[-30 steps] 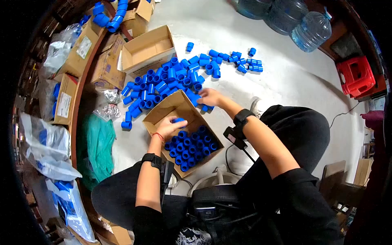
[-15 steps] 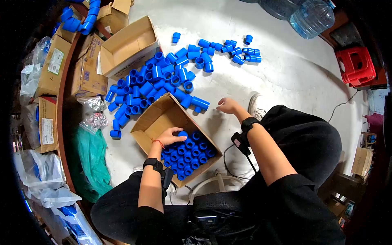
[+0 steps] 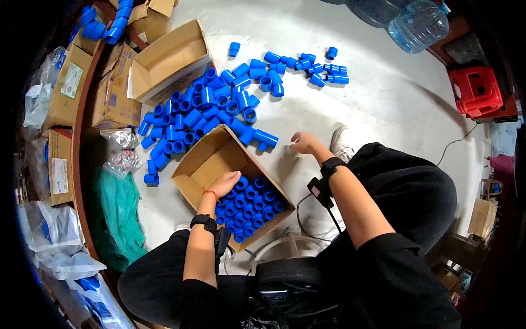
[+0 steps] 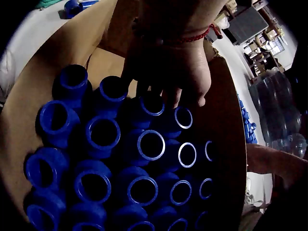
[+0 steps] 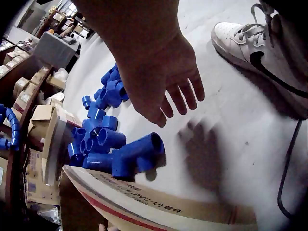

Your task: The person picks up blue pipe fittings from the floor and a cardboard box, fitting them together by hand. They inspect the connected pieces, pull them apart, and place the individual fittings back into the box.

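The left hand (image 3: 223,183) lies flat in the box (image 3: 211,153), its straight fingers touching the upright blue fittings (image 3: 252,200) and gripping none. The right hand (image 3: 304,142) hovers open and empty over the floor (image 3: 383,98), near a tee (image 3: 263,138). A loose pile (image 3: 203,109) lies beyond.

The fittings (image 3: 208,104) are smooth blue plastic with a faint sheen on their rims. The box (image 3: 205,159) at centre frame is plain brown cardboard, matt. The floor (image 3: 383,93) is pale and matt. At upper right, the bottles (image 3: 419,24) are clear glossy plastic and the crate (image 3: 475,92) is red plastic. The shoe (image 5: 255,43) is smooth and white.
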A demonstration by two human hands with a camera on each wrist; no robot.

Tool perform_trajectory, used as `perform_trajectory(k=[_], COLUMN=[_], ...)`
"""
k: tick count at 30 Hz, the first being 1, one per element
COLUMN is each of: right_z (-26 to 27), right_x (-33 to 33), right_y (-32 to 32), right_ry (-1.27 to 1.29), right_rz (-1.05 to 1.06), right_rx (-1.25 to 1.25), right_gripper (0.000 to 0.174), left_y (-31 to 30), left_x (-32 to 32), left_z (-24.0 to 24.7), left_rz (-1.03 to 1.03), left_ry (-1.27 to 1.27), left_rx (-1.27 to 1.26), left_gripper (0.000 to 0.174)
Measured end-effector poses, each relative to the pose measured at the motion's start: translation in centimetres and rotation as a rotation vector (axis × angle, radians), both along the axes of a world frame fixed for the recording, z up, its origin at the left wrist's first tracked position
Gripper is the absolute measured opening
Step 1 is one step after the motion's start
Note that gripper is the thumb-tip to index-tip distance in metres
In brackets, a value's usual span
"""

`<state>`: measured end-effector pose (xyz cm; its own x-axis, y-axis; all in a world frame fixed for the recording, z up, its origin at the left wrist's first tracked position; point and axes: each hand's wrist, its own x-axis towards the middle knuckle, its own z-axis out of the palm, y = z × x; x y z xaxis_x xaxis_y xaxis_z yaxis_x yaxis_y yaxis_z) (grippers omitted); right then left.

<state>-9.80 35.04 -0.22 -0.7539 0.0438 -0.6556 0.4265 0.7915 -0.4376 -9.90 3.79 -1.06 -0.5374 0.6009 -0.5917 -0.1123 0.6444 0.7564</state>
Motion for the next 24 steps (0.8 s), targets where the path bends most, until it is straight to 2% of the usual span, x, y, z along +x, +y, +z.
perform_trajectory(k=[5, 9, 12, 14, 18, 21, 23, 24], right_z=[0.3, -0.4, -0.3, -0.9, 0.1, 2.1, 1.8, 1.3], right_x=[-0.5, -2.0, -3.0, -3.4, -5.8, -8.2, -9.4, -10.1], right_y=[1.5, 3.4, 4.3, 4.5, 3.7, 2.0, 1.4, 1.2], right_ry=[0.016, 0.002, 0.057, 0.193, 0.342, 0.346, 0.406, 0.414], right_rz=[0.078, 0.158, 0.133, 0.134, 0.090, 0.014, 0.016, 0.016], right_rx=[0.083, 0.162, 0.197, 0.274, 0.387, 0.362, 0.367, 0.381], right_gripper=[0.045, 0.044, 0.044, 0.048, 0.059, 0.065, 0.066, 0.066], left_y=[0.7, 1.3, 1.3, 1.2, 1.2, 1.0, 0.4, 0.8], left_x=[0.4, 0.6, 0.8, 1.4, 1.3, 1.3, 1.8, 1.7], left_z=[-0.4, 1.1, 0.9, -0.3, -0.2, 0.0, -0.7, 0.6], left_rz=[0.079, 0.065, 0.067, 0.123, 0.160, 0.210, 0.320, 0.347], left_ry=[0.000, 0.049, 0.121, 0.204, 0.179, 0.220, 0.159, 0.123], left_rx=[-0.042, -0.085, -0.061, 0.012, -0.041, -0.063, -0.063, -0.052], left_gripper=[0.057, 0.051, 0.045, 0.043, 0.041, 0.040, 0.040, 0.041])
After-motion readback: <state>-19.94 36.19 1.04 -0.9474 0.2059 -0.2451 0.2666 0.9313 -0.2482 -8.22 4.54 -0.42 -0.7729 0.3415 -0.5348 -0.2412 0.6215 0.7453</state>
